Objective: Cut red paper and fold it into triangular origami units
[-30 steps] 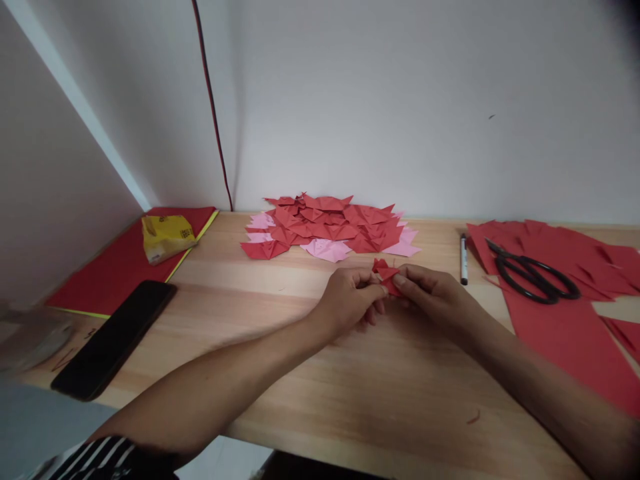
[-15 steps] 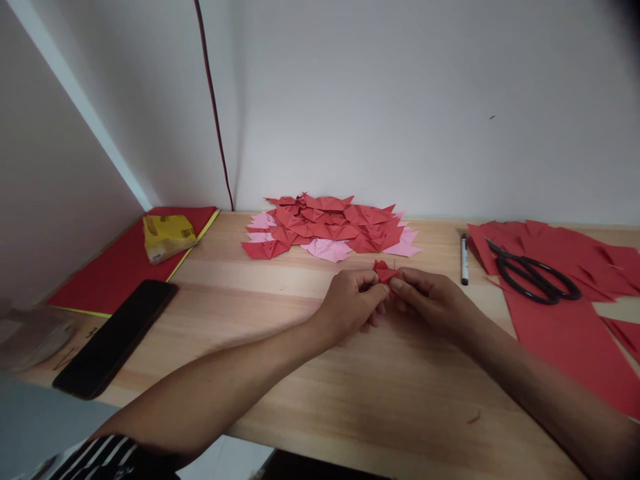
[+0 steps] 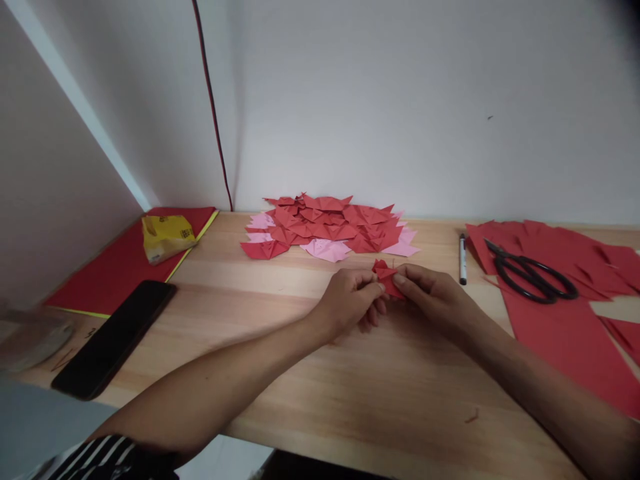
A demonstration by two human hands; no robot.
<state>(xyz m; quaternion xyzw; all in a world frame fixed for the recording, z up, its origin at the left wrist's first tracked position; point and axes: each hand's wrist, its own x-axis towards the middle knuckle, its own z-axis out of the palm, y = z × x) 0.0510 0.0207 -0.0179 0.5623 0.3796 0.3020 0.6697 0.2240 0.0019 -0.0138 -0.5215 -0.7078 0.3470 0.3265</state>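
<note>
The small folded piece of red paper (image 3: 384, 273) should be light, thin and fairly crisp but easily creased or torn, so it seems best pinched by its opposite edges, with little force on the folds between. From left to right, the bare left hand (image 3: 347, 300) pinches its near-left edge between thumb and fingers, the piece sits between both hands at their fingertips, and the bare right hand (image 3: 436, 293) grips its right edge, thumb on top. Black-handled metal scissors (image 3: 523, 262) lie to the right of the right hand.
</note>
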